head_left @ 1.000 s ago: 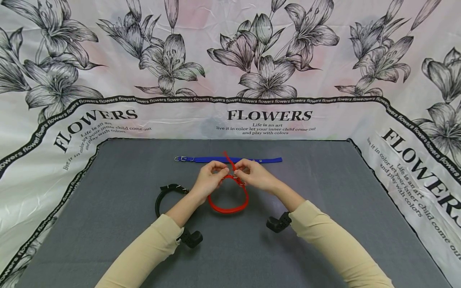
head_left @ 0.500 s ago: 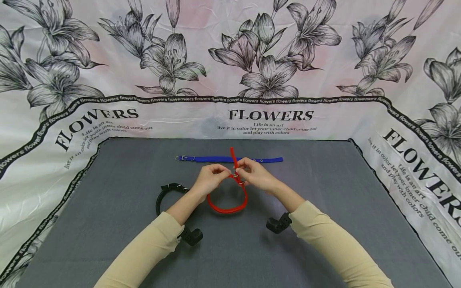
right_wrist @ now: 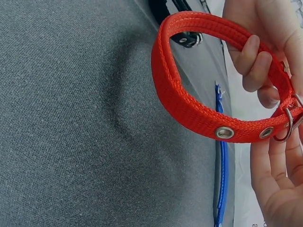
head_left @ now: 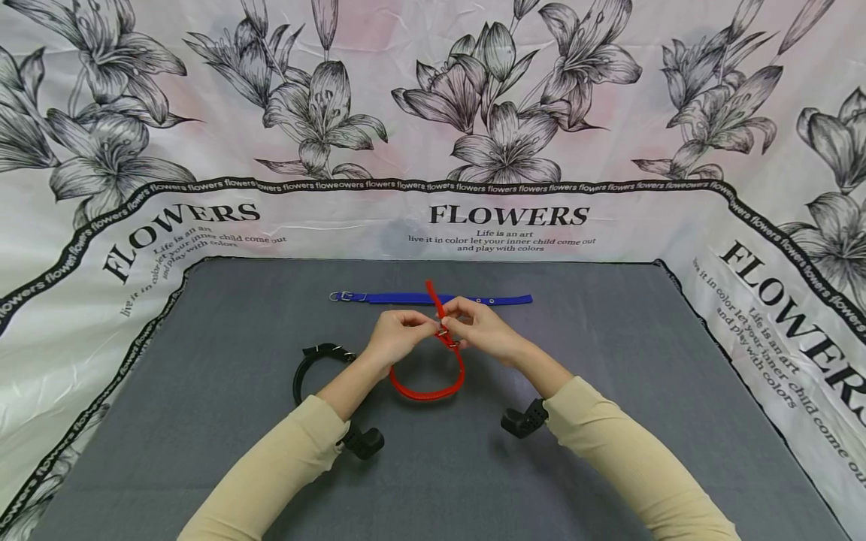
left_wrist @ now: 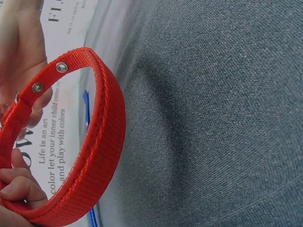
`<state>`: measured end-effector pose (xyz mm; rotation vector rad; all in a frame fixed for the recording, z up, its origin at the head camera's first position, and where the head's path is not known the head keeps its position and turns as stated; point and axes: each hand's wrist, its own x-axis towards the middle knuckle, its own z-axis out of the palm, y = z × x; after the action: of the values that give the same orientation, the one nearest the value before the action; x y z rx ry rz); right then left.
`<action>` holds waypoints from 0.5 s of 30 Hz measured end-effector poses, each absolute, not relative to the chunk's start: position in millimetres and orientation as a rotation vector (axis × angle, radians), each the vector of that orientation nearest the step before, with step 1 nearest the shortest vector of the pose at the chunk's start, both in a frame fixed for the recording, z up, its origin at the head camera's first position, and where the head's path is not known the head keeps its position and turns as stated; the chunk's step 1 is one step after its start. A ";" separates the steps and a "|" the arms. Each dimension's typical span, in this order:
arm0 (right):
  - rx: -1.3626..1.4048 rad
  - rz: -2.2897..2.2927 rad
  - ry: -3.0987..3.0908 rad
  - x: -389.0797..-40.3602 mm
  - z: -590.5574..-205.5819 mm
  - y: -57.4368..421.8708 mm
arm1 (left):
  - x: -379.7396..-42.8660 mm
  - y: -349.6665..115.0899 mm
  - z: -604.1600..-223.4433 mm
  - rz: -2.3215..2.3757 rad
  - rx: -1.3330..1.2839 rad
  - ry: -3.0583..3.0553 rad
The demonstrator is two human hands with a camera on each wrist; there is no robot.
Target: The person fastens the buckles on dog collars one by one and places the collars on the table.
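Note:
A red pet collar (head_left: 428, 396) is held up as a loop above the table. My left hand (head_left: 398, 335) grips its band beside the buckle, fingers curled round it in the right wrist view. My right hand (head_left: 483, 328) pinches the strap at the buckle, where the free end (head_left: 431, 290) sticks up past the metal. Metal eyelets (right_wrist: 224, 133) and a D-ring (right_wrist: 289, 125) show on the band in the right wrist view. Fingers hide part of the buckle.
A blue collar (head_left: 392, 299) lies stretched flat behind the hands. To the left, a black collar (head_left: 299, 378) lies in a loop, partly behind the left forearm. Grey cloth (head_left: 588, 330) covers the table; a flower-printed sheet (head_left: 365, 218) stands around it.
My left hand has shifted slightly right, closer to the buckle and the right hand. The strap's free end swung right, then tipped back a little left. The other collars stay put.

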<state>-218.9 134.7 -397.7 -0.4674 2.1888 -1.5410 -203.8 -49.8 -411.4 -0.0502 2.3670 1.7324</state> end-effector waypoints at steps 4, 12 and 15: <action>-0.467 -1.538 2.190 -219.3 -397.8 134.8 | -203.6 -48.9 -411.3 1.735 -0.061 2.369; -0.480 -1.552 2.176 -219.2 -399.5 136.5 | -204.0 -48.0 -413.7 1.751 -0.080 2.348; -0.481 -1.561 2.174 -219.6 -400.3 137.9 | -203.9 -48.4 -414.0 1.767 -0.069 2.334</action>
<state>-219.6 137.9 -400.3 -0.4809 2.1743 -1.5614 -203.9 -48.4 -414.0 -0.0691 2.3337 1.7667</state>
